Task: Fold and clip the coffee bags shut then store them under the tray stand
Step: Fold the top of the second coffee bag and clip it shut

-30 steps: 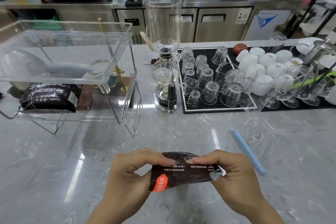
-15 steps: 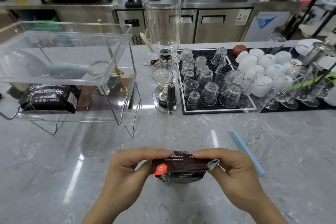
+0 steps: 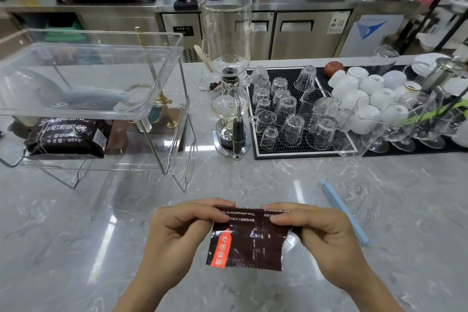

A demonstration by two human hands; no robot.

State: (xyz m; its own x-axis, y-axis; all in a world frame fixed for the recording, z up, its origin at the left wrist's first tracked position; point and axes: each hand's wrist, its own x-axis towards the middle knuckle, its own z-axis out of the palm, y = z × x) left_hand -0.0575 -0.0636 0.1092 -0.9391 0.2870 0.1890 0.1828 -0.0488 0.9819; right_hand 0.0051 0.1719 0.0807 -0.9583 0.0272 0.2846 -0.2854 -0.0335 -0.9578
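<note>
While both sets of fingers (image 3: pixel 215 211) pinch the folded top edge of a dark coffee bag (image 3: pixel 247 240), the left hand (image 3: pixel 181 233) and right hand (image 3: pixel 321 238) hold it just above the desk (image 3: pixel 76 235), its printed flap hanging toward the person. The fingers of each hand are narrowed onto the fold, thumbs underneath and mostly hidden, so the crease runs left to right between them. A pale blue sealing clip (image 3: pixel 344 211) lies on the desk just beside the right hand, its long axis slanting from far-left to near-right; the right hand is plainly the nearer one to it, and the next move likely calls for that hand to let go and reach for the clip while the left keeps the fold pressed. The risk appears to be the fold springing open once one hand lets go. A second coffee bag (image 3: pixel 67 137) already rests under the clear tray stand (image 3: pixel 162 63) at the far left, well apart from the hands, with free space beside it. Beyond the grey marbled desk stand a glass siphon brewer (image 3: pixel 229 99), a black mat of upturned glasses (image 3: pixel 286 114) and white cups (image 3: pixel 367 88), with steel cabinets (image 3: pixel 304 33) behind.
</note>
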